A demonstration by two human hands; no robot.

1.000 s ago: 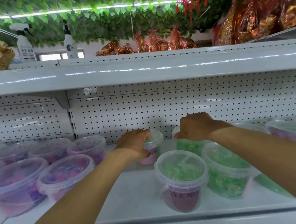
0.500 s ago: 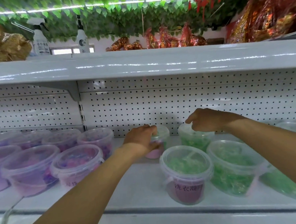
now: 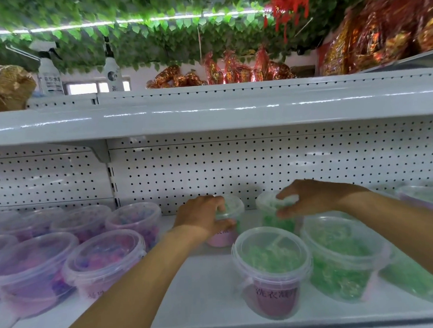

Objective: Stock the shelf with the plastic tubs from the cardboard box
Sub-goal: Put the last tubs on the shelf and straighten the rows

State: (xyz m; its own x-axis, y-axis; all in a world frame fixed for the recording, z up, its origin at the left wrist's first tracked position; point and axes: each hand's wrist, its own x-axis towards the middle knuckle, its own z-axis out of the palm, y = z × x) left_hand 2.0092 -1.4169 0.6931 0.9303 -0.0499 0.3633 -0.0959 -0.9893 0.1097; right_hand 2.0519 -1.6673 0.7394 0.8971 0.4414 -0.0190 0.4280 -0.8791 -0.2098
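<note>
Clear plastic tubs stand on a white shelf (image 3: pixel 207 297). My left hand (image 3: pixel 203 218) grips a tub with green beads and a pink label (image 3: pixel 230 223) at the back of the shelf, fingers over its lid and thumb on its side. My right hand (image 3: pixel 312 197) holds the lid rim of a green tub (image 3: pixel 272 217) beside it, fingers curled over the top. In front stand a green tub with a purple label (image 3: pixel 272 271) and another green tub (image 3: pixel 341 260). The cardboard box is out of view.
Several purple-bead tubs (image 3: pixel 105 260) fill the shelf's left side. More tubs (image 3: pixel 422 195) sit at the far right. A perforated back panel (image 3: pixel 260 166) closes the rear and an upper shelf (image 3: pixel 207 114) hangs overhead, holding spray bottles (image 3: pixel 50 74) and red-gold packets (image 3: pixel 230 70).
My right hand has slid from behind the green tub onto its lid and now curls over the rim. My left hand keeps its grip on the pink-labelled tub. The view shifted slightly.
</note>
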